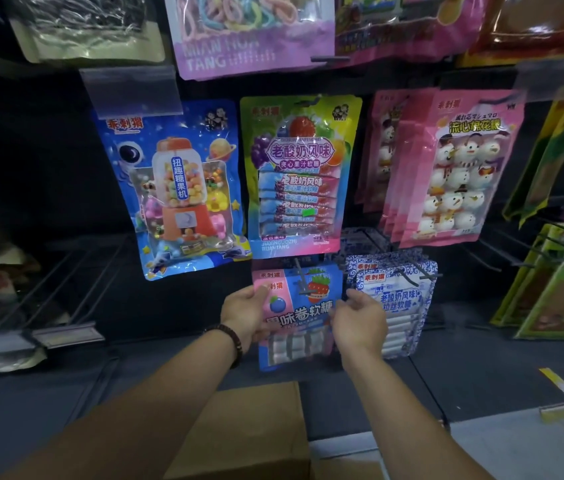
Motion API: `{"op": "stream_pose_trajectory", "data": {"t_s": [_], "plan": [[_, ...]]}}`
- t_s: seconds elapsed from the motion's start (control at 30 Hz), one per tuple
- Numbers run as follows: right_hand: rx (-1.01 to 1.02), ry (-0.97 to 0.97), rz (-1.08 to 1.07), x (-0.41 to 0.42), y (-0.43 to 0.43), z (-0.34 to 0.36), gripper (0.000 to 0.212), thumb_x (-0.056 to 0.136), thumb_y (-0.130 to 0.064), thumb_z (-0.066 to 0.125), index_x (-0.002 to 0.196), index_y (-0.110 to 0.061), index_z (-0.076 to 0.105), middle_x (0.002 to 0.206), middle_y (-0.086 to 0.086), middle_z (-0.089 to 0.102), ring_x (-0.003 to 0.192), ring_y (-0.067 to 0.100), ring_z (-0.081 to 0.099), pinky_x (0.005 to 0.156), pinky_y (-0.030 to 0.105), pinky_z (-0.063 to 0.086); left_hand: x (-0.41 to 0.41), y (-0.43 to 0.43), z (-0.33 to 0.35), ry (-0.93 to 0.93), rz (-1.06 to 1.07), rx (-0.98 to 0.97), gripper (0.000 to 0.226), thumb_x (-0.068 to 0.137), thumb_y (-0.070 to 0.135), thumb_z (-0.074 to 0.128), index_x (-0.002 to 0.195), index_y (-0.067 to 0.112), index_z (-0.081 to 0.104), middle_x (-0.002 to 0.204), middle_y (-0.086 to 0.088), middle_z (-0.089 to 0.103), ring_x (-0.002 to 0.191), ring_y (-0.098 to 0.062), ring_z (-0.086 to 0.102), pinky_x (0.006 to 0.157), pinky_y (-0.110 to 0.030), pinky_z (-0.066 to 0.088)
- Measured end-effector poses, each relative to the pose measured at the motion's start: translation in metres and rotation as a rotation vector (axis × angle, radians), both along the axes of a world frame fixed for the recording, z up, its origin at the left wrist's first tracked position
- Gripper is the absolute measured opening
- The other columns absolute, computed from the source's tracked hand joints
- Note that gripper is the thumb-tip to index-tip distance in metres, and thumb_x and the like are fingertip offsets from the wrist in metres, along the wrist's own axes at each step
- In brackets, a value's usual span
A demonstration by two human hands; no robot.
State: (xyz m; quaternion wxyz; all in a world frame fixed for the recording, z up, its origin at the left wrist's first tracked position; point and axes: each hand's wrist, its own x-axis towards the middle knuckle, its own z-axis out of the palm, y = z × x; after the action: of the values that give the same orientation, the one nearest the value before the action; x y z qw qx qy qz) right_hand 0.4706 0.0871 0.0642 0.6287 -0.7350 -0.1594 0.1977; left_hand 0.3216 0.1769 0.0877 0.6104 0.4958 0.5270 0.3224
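A pink-and-blue candy bag [303,315] with a strawberry and blueberry print hangs low on a black display wall, at a metal peg hook [303,282]. My left hand [244,311] grips the bag's left edge, thumb on the front. My right hand [360,318] holds the bag's right edge with curled fingers. More bags of the same kind sit behind the front one on the peg.
Blue-and-white patterned bags [398,299] hang just right of my right hand. Above hang a blue gumball bag [176,188], a rainbow chew bag [299,174] and pink snowman marshmallow bags [453,168]. A cardboard box [249,431] lies below my arms. Bare peg hooks [65,289] jut out at left.
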Motion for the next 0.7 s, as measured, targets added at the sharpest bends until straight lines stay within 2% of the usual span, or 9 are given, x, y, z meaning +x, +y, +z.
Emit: {"op": "stream_pose_trajectory", "data": {"t_s": [0.07, 0.13, 0.2, 0.3, 0.4, 0.5, 0.57, 0.6, 0.7], "plan": [[-0.042, -0.050, 0.083, -0.008, -0.002, -0.002, 0.022, 0.095, -0.015, 0.067, 0.115, -0.023, 0.072, 0.103, -0.005, 0.075, 0.095, 0.023, 0.073, 0.090, 0.040, 0.059, 0.004, 0.007, 0.004, 0.004, 0.012, 0.002, 0.022, 0.108, 0.036, 0.059, 0.118, 0.019, 0.068, 0.089, -0.008, 0.081, 0.053, -0.025, 0.076, 0.048, -0.031, 0.051], [-0.058, -0.034, 0.175, -0.019, -0.003, -0.006, 0.019, 0.094, -0.015, 0.066, 0.102, -0.030, 0.073, 0.100, -0.005, 0.077, 0.094, 0.021, 0.075, 0.094, 0.043, 0.060, 0.008, 0.014, 0.006, 0.020, 0.027, 0.013, 0.019, 0.108, 0.035, 0.058, 0.116, 0.021, 0.067, 0.092, -0.007, 0.079, 0.049, -0.023, 0.075, 0.043, -0.028, 0.050], [-0.081, -0.013, 0.248, -0.028, -0.005, -0.012, 0.016, 0.094, -0.016, 0.065, 0.089, -0.030, 0.073, 0.097, -0.006, 0.079, 0.092, 0.021, 0.076, 0.094, 0.045, 0.061, 0.010, 0.019, 0.005, 0.025, 0.038, 0.027, 0.015, 0.109, 0.035, 0.057, 0.113, 0.024, 0.066, 0.094, -0.007, 0.079, 0.049, -0.023, 0.075, 0.045, -0.029, 0.049], [-0.115, 0.014, 0.346, -0.037, -0.007, -0.020, 0.015, 0.093, -0.024, 0.066, 0.083, -0.025, 0.077, 0.082, -0.006, 0.080, 0.081, 0.021, 0.078, 0.086, 0.048, 0.064, 0.012, 0.024, -0.002, 0.034, 0.029, 0.030, 0.019, 0.108, 0.037, 0.055, 0.114, 0.021, 0.065, 0.099, -0.009, 0.079, 0.055, -0.024, 0.077, 0.053, -0.034, 0.052], [-0.160, 0.044, 0.430, -0.047, -0.013, -0.018, 0.018, 0.098, -0.022, 0.065, 0.084, -0.019, 0.076, 0.077, 0.000, 0.079, 0.069, 0.023, 0.079, 0.078, 0.050, 0.066, 0.005, 0.027, -0.011, 0.092, 0.018, 0.056, 0.033, 0.105, 0.042, 0.059, 0.123, 0.015, 0.062, 0.108, -0.010, 0.078, 0.072, -0.026, 0.081, 0.055, -0.035, 0.061], [-0.198, 0.044, 0.467, -0.056, -0.021, -0.016, 0.015, 0.097, -0.022, 0.065, 0.087, -0.017, 0.075, 0.074, 0.002, 0.078, 0.072, 0.028, 0.079, 0.079, 0.054, 0.065, -0.014, 0.022, -0.017, 0.219, -0.026, 0.126, 0.024, 0.103, 0.037, 0.061, 0.115, 0.016, 0.064, 0.096, -0.008, 0.080, 0.073, -0.024, 0.080, 0.059, -0.035, 0.062], [-0.221, 0.023, 0.489, -0.063, -0.027, -0.014, 0.015, 0.097, -0.022, 0.064, 0.087, -0.017, 0.075, 0.078, 0.002, 0.078, 0.072, 0.028, 0.079, 0.076, 0.050, 0.066, -0.036, 0.015, -0.020, 0.330, -0.084, 0.189, 0.014, 0.099, 0.032, 0.067, 0.108, 0.021, 0.064, 0.091, -0.006, 0.078, 0.073, -0.026, 0.078, 0.061, -0.035, 0.061], [-0.240, -0.005, 0.511, -0.067, -0.031, -0.014, 0.016, 0.097, -0.022, 0.064, 0.087, -0.018, 0.075, 0.080, 0.002, 0.078, 0.071, 0.027, 0.079, 0.073, 0.047, 0.065, -0.050, 0.011, -0.021, 0.382, -0.133, 0.221, 0.011, 0.098, 0.031, 0.069, 0.104, 0.022, 0.064, 0.088, -0.004, 0.076, 0.074, -0.027, 0.078, 0.057, -0.032, 0.059], [-0.306, -0.092, 0.598, -0.082, -0.041, -0.015, 0.018, 0.096, -0.025, 0.065, 0.083, -0.019, 0.077, 0.081, 0.001, 0.078, 0.071, 0.021, 0.078, 0.075, 0.046, 0.066, -0.097, -0.002, -0.019, 0.571, -0.365, 0.348, 0.006, 0.096, 0.030, 0.072, 0.092, 0.025, 0.069, 0.080, 0.007, 0.071, 0.066, -0.013, 0.068, 0.054, -0.021, 0.047]]}}
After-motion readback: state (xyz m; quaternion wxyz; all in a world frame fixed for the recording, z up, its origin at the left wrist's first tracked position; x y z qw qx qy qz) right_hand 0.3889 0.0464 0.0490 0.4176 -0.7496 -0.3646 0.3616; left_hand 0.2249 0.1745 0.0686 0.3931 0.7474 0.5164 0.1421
